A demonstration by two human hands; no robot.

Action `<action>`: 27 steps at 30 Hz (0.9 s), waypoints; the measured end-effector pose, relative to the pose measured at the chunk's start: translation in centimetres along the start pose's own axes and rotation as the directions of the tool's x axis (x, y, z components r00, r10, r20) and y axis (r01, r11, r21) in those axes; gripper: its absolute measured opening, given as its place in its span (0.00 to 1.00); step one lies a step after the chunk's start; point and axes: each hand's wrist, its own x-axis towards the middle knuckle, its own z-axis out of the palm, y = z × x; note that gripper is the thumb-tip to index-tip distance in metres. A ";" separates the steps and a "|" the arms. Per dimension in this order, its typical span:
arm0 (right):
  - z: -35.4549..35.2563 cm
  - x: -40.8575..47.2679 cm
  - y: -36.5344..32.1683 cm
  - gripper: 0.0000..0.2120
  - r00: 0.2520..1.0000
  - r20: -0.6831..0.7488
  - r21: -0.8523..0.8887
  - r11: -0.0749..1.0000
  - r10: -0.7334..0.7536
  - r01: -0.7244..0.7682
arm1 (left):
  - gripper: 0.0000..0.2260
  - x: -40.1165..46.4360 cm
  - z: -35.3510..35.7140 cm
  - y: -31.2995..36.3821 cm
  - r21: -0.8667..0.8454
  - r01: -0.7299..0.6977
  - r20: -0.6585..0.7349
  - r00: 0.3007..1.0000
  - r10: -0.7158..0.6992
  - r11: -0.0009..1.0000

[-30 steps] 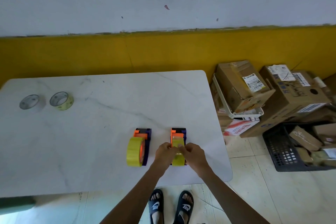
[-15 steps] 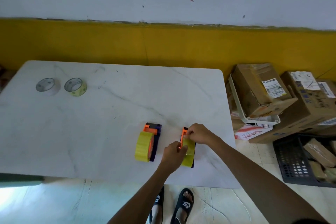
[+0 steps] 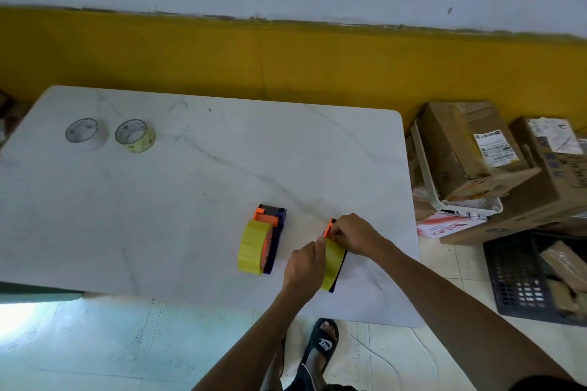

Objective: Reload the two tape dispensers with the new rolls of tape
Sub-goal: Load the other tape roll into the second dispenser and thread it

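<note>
Two orange-and-navy tape dispensers stand near the front edge of the white marble table [image 3: 197,206]. The left dispenser [image 3: 275,231] carries a full yellow roll [image 3: 252,247] and nobody touches it. The right dispenser [image 3: 333,258] also holds a yellow roll. My left hand [image 3: 303,263] grips that roll's left side. My right hand [image 3: 352,233] pinches at the dispenser's orange front end, covering most of it. Two nearly spent rolls, one whitish [image 3: 85,133] and one pale yellow [image 3: 135,136], lie flat at the table's far left.
Cardboard boxes [image 3: 467,149] and a white tray [image 3: 457,203] are stacked on the floor right of the table. A black plastic crate [image 3: 527,279] with parcels sits nearer me on the right. A yellow-and-white wall runs behind. My sandalled feet [image 3: 322,343] stand under the table edge.
My right hand moved from the roll's right side up to the dispenser's orange front end. The left hand stayed on the roll. The camera view shifted left and up.
</note>
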 end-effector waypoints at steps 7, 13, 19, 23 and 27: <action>1.2 -2.1 1.7 0.23 0.952 -0.215 -0.076 0.976 -0.218 0.206 | 0.13 0.9 -0.1 -2.4 0.150 -0.280 0.022 0.960 0.280 0.948; 3.2 -2.0 -0.5 0.07 0.950 -0.267 -0.006 0.986 -0.163 0.168 | 0.15 -1.0 -1.1 -1.2 0.289 -0.164 0.111 0.984 0.137 0.943; 3.4 -0.9 -0.4 0.22 0.956 -0.282 0.217 0.976 0.084 -0.022 | 0.27 -0.3 -2.0 -0.8 0.386 -0.070 0.286 0.957 -0.048 0.920; 2.0 0.2 -0.9 0.16 0.974 -0.196 0.083 0.992 0.110 -0.095 | 0.26 -0.2 -2.6 -0.5 0.404 -0.050 0.322 0.942 -0.091 0.913; 1.4 1.1 0.6 0.04 0.952 -0.238 0.007 0.980 0.194 -0.198 | 0.33 -0.2 -3.3 -1.2 0.467 -0.074 0.331 0.939 -0.096 0.881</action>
